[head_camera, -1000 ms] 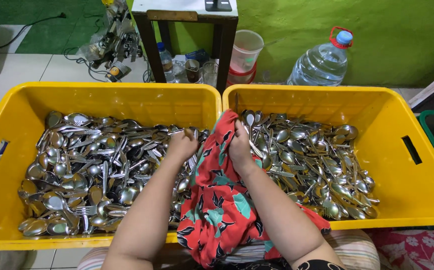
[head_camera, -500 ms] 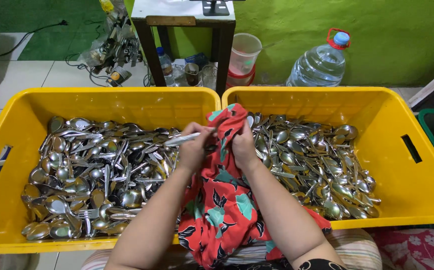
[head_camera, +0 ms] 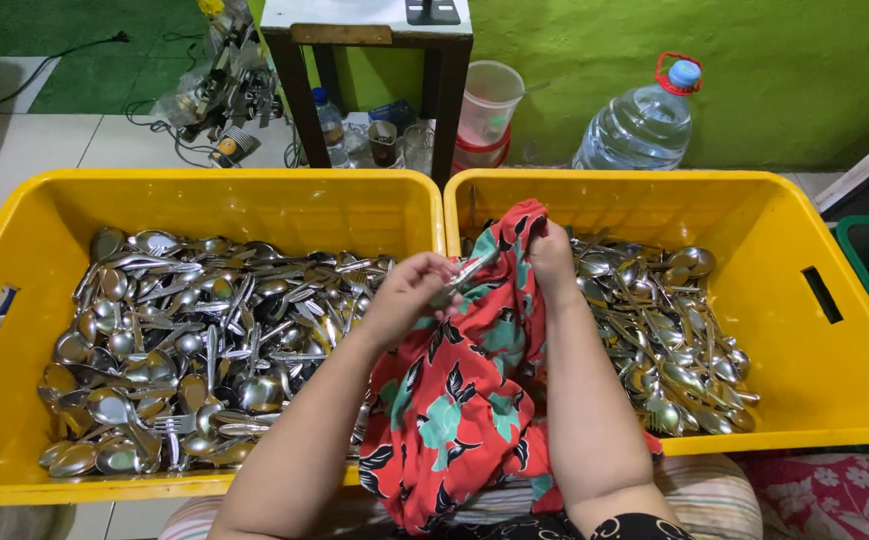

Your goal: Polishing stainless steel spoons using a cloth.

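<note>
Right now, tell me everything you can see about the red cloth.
The red cloth looks like thin fabric printed with teal and black leaves. It drapes from the person's lap up over the seam between the two yellow crates. The right hand bunches its top edge, and the left hand holds a metal utensil against it.

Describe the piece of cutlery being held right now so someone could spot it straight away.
Find the two yellow crates of cutlery side by side and look above the gap between them. There the left hand pinches one metal utensil, its far end tucked into the red floral cloth held by the right hand. It alone is lifted clear of the heaps.
</note>
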